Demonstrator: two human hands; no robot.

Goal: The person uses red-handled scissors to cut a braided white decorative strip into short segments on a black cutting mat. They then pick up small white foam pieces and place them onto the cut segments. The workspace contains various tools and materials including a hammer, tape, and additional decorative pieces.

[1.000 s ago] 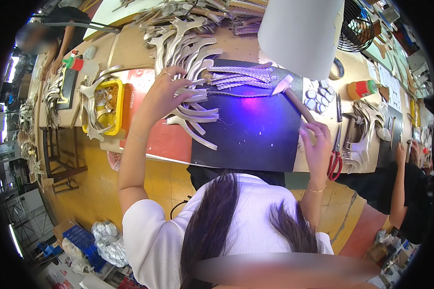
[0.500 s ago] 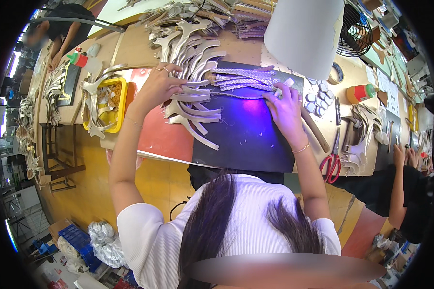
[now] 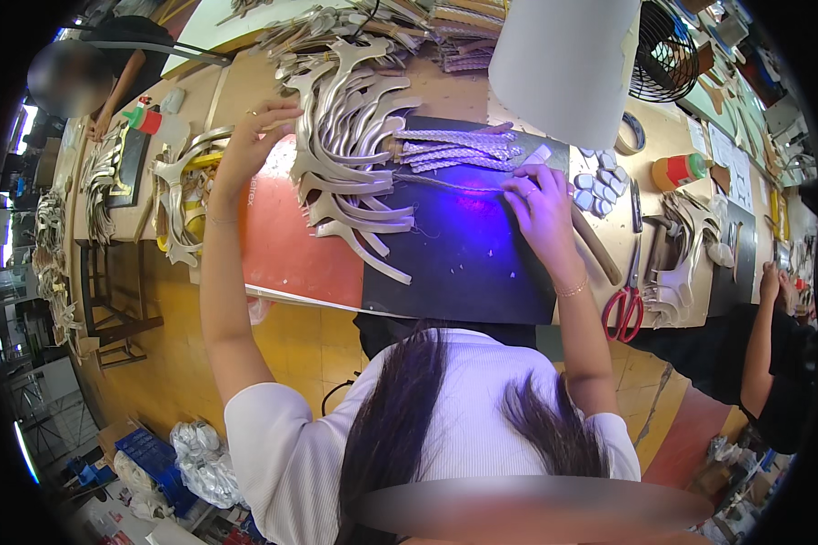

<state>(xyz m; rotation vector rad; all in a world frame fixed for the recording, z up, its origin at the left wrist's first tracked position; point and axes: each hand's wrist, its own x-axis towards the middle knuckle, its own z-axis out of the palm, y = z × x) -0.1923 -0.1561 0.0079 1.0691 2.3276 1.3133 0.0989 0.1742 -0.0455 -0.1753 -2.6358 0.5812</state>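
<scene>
1. Curved metallic-beige strap cutouts (image 3: 350, 173) lie fanned on the bench (image 3: 445, 95), at 12 o'clock.
2. Left hand (image 3: 250, 141) grips their edge.
3. Right hand (image 3: 541, 204) presses flat, released, on the dark cutting mat (image 3: 463, 263).

Glossy metallic-gold straps (image 3: 354, 182) lie on a matt dark mat (image 3: 463, 263); braided strips (image 3: 454, 145) look rough.

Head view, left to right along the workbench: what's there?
Yellow tray → left hand → pile of silver curved leather strap pieces → right hand on the dark cutting mat → red-handled scissors.
</scene>
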